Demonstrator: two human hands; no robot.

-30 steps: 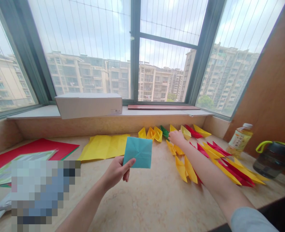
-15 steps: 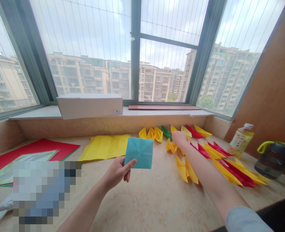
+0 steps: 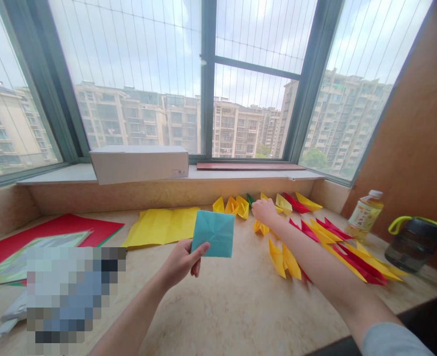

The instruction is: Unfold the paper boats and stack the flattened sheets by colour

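My left hand [image 3: 184, 257] pinches a folded square of blue paper [image 3: 213, 234] between thumb and fingers and holds it up above the counter. Creases run out from the middle of the paper. My right hand [image 3: 265, 211] reaches across to the back row of paper boats, its fingers curled at a green paper boat [image 3: 250, 199] and partly covering it. Whether the fingertips grip anything is hidden. Left of it stand several yellow paper boats [image 3: 232, 205]; to the right are a pale yellow boat [image 3: 284, 203] and a red one [image 3: 295, 201]. An orange-yellow folded piece [image 3: 261, 228] lies under the wrist.
More yellow folded paper [image 3: 285, 259] and red and yellow boats [image 3: 355, 259] lie on the right, near a drink bottle [image 3: 365, 215] and a dark jug [image 3: 415, 244]. Yellow paper [image 3: 162, 226], red sheets [image 3: 100, 228] and a blurred-out object [image 3: 70, 291] are left. A white box [image 3: 140, 165] rests on the sill.
My right hand has moved left along the back row, from beside a yellow boat to the green boat. The blue paper stays in my left hand. The view has shifted slightly.
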